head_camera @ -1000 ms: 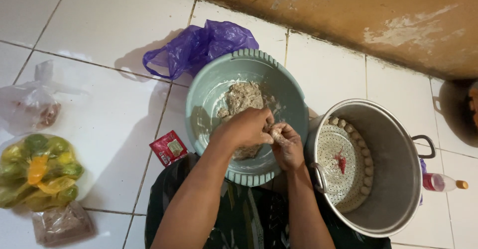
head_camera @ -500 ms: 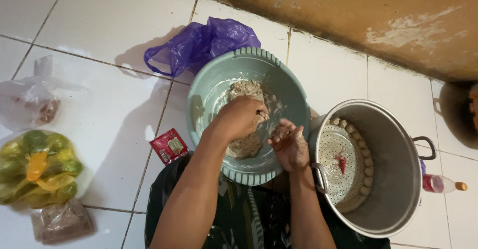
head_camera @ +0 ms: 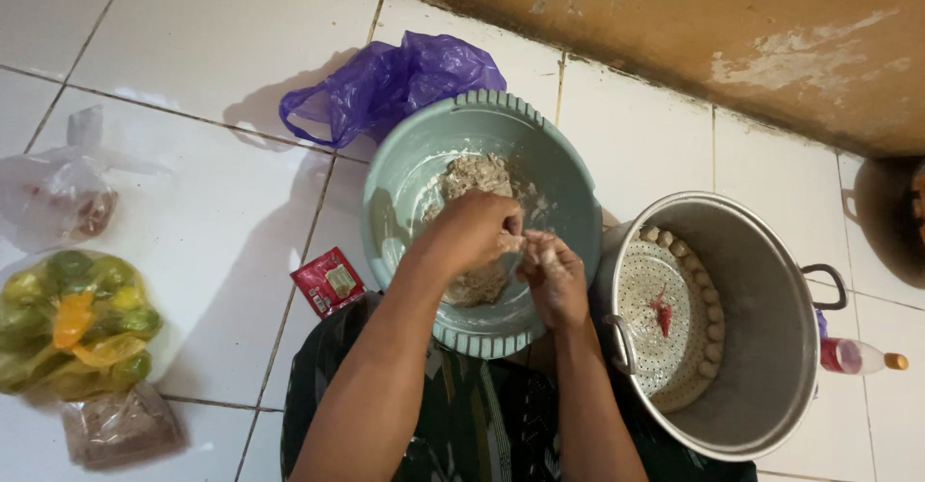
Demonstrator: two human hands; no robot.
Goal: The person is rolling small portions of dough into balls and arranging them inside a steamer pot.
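Paste (head_camera: 474, 285), greyish and lumpy, still part-fills the green basin (head_camera: 559, 169) on the floor, where the left hand (head_camera: 474, 232) squeezes a lump and the right hand's (head_camera: 554, 280) fingers pinch it, while small balls (head_camera: 711, 311) line only one side of the steamer pot (head_camera: 761, 386).

floor (head_camera: 193, 29): white glossy tiles, dark grout | wall (head_camera: 674, 29): orange-brown, paint flaking
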